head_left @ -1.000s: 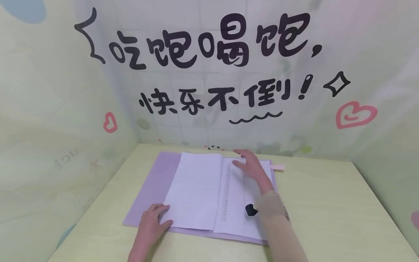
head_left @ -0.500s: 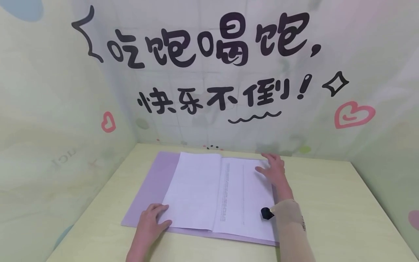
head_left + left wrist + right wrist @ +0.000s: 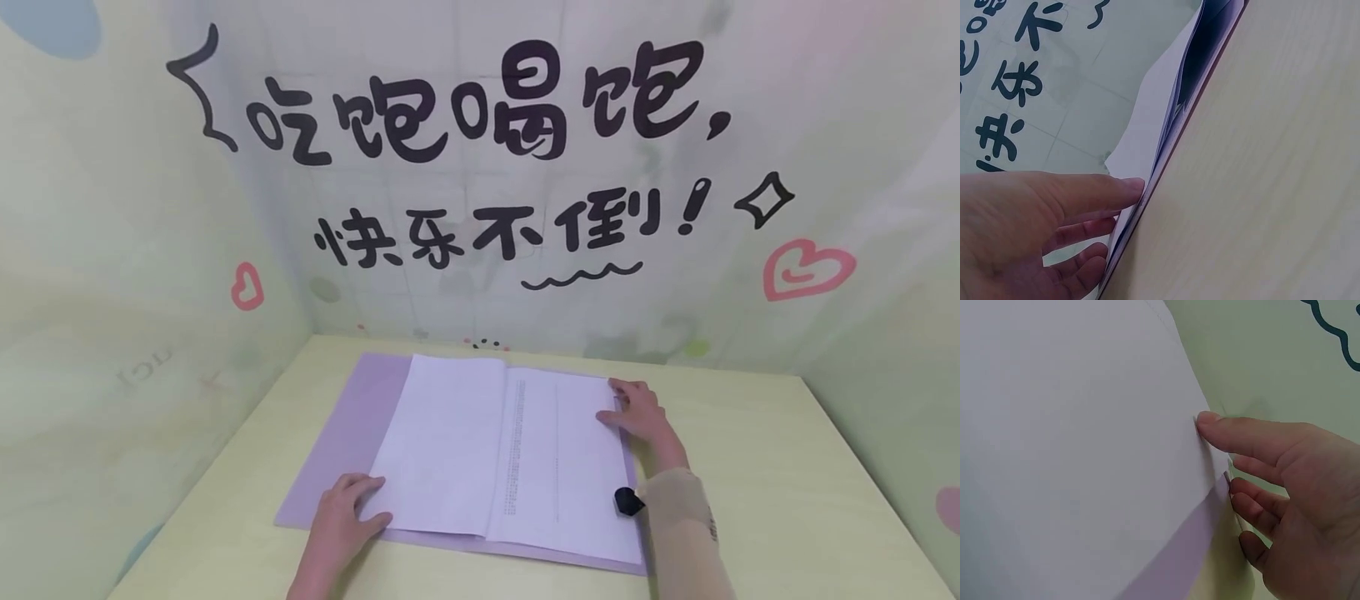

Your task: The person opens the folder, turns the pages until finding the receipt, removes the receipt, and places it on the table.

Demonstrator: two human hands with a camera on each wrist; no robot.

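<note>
A book or folder with a purple cover (image 3: pixel 341 442) lies spread on the table in the head view. Its left page (image 3: pixel 442 442) looks blank, while the right page (image 3: pixel 577 467) carries fine columns of print too small to read. My left hand (image 3: pixel 341 521) rests at the near left corner of the left page, thumb on the paper edge in the left wrist view. At the far right edge of the right page is my right hand (image 3: pixel 641 421). Its thumb (image 3: pixel 1213 425) touches the paper in the right wrist view, with the other fingers loosely bent beside the edge.
The pale wooden table (image 3: pixel 765 483) extends around the book. A printed curtain (image 3: pixel 420 183) with large black characters stands behind it, and similar panels flank both sides. A black object (image 3: pixel 627 502) sits at my right sleeve's cuff (image 3: pixel 678 508).
My right hand has moved rightward across the right page to its outer edge and slightly nearer. The pink tab on that edge is now out of sight. My left hand stays in place.
</note>
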